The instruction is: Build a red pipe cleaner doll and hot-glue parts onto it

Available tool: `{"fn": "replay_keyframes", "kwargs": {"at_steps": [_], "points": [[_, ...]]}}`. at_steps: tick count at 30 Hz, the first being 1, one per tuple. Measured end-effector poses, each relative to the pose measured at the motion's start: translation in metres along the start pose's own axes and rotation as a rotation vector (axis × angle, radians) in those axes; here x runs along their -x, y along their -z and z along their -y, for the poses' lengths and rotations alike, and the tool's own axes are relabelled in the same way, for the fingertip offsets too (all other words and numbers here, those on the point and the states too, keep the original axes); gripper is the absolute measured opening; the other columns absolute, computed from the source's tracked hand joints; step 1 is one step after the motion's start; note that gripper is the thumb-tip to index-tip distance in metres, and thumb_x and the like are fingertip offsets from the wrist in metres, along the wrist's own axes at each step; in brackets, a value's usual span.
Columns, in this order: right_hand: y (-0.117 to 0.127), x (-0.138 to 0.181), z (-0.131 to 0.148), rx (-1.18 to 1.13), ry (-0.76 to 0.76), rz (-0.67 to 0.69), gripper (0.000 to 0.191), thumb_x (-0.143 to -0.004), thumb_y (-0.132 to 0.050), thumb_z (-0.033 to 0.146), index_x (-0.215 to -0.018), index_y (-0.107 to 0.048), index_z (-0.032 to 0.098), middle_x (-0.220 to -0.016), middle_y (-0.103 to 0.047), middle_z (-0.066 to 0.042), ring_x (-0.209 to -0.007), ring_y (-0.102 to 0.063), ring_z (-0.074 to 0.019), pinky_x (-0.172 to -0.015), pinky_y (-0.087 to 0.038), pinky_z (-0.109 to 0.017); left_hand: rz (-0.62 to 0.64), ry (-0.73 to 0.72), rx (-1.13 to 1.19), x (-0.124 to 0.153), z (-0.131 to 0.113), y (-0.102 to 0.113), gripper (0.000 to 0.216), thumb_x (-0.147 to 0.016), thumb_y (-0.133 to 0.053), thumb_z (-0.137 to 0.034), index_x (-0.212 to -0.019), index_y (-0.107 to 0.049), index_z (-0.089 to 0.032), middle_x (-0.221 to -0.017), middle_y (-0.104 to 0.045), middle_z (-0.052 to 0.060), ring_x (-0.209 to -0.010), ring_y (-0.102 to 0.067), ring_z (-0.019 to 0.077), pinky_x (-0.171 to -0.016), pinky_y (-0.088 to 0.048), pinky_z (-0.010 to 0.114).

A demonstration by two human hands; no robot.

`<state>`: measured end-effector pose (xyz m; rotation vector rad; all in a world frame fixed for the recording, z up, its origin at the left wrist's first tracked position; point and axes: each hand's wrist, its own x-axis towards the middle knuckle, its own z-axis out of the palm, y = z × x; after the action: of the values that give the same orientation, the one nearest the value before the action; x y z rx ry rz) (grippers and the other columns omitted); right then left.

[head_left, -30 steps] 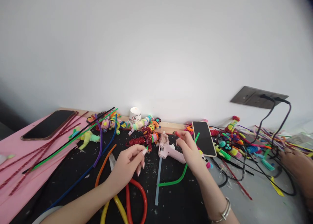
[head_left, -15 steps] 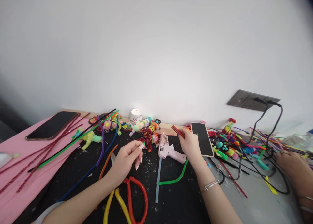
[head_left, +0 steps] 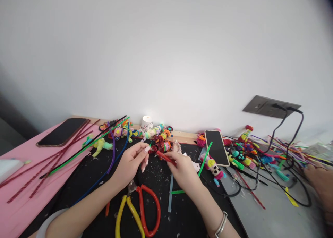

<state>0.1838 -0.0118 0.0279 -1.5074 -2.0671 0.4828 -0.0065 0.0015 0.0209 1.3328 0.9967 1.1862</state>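
My left hand (head_left: 134,163) is closed in a pinch at the centre, with a small green piece (head_left: 150,145) showing at its fingertips. My right hand (head_left: 186,172) is closed around a slim red stick-like tool (head_left: 165,157). Its tip points left toward the green piece; whether they touch I cannot tell. Just behind the fingers lie dark-red tinsel figures (head_left: 156,145). The glue gun (head_left: 195,166) is mostly hidden behind my right hand, its pale glue stick (head_left: 170,193) showing below. Scissors with red and yellow handles (head_left: 150,210) lie below my left hand.
A dark phone (head_left: 62,132) and red tinsel stems (head_left: 56,158) lie on pink sheets at left. Another phone (head_left: 217,147), pipe-cleaner figures (head_left: 214,168) and black cables (head_left: 273,182) are at right. A paper cup (head_left: 147,122) stands by the wall. Another person's hand (head_left: 317,179) is far right.
My right hand has moved left and down with the red tool, bringing it near my left fingertips. It now covers much of the glue gun. My left hand is slightly higher.
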Motion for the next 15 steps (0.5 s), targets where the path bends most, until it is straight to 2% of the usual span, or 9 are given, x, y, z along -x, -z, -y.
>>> {"fn": "replay_keyframes", "kwargs": {"at_steps": [5,7,9,12,15], "points": [[-0.019,0.006,0.004,0.037,0.147,0.056,0.034,-0.083,-0.05,0.005,-0.107,-0.069,0.021,-0.092,-0.071,-0.006,-0.086,-0.06,-0.0209,-0.078,-0.048,-0.033,-0.015,-0.067,-0.14,0.002,-0.003,0.003,0.02,-0.09,-0.048,-0.038,-0.085,-0.054,-0.019,-0.054,-0.048,-0.008,-0.041,-0.043,0.0078,-0.043,-0.035,0.02],[-0.023,0.01,0.006,-0.001,0.222,0.025,0.034,-0.084,-0.049,0.006,-0.109,-0.068,0.021,-0.101,-0.069,-0.007,-0.093,-0.057,-0.0219,-0.083,-0.047,-0.036,-0.019,-0.088,-0.196,0.004,-0.002,0.004,0.02,-0.09,-0.047,-0.037,-0.085,-0.054,-0.019,-0.054,-0.047,-0.007,-0.041,-0.043,0.0082,-0.043,-0.035,0.02],[-0.026,0.014,0.011,-0.08,0.254,-0.064,0.032,-0.085,-0.051,0.01,-0.109,-0.067,0.021,-0.107,-0.066,-0.009,-0.097,-0.055,-0.0225,-0.086,-0.046,-0.038,-0.019,-0.102,-0.243,0.005,-0.002,0.003,0.02,-0.09,-0.046,-0.036,-0.085,-0.055,-0.019,-0.053,-0.047,-0.007,-0.041,-0.044,0.0086,-0.043,-0.035,0.02],[-0.029,0.02,0.021,-0.275,0.168,-0.193,0.025,-0.084,-0.051,0.013,-0.101,-0.067,0.02,-0.089,-0.064,-0.006,-0.082,-0.057,-0.0189,-0.074,-0.047,-0.032,0.005,-0.111,-0.279,0.008,-0.001,0.001,0.02,-0.09,-0.047,-0.035,-0.085,-0.057,-0.019,-0.051,-0.047,-0.007,-0.042,-0.045,0.0093,-0.044,-0.036,0.02],[-0.033,0.024,0.027,-0.486,-0.007,-0.253,0.017,-0.08,-0.052,0.014,-0.089,-0.065,0.02,-0.068,-0.052,0.001,-0.061,-0.048,-0.0141,-0.056,-0.041,-0.025,0.042,-0.093,-0.256,0.011,0.001,-0.003,0.02,-0.089,-0.048,-0.035,-0.084,-0.058,-0.018,-0.049,-0.046,-0.007,-0.042,-0.044,0.009,-0.045,-0.036,0.02]]}}
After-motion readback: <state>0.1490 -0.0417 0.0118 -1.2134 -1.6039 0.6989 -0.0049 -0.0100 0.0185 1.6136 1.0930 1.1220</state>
